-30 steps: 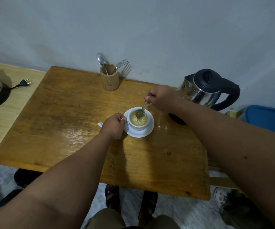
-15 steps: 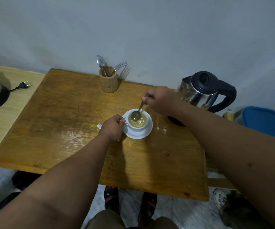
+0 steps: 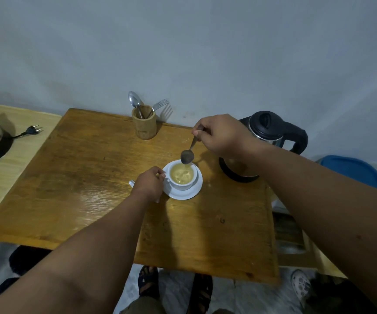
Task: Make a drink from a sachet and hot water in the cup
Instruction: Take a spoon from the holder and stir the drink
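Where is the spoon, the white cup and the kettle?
small metal spoon point(image 3: 187, 157), head view, on its bowl.
white ceramic cup point(image 3: 184, 185), head view, on its outer wall.
steel kettle with black lid point(image 3: 266, 120), head view, on its lid.

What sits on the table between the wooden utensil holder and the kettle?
In the head view, the right hand hangs there, holding the spoon above the cup; the tabletop between the wooden utensil holder and the kettle is otherwise bare.
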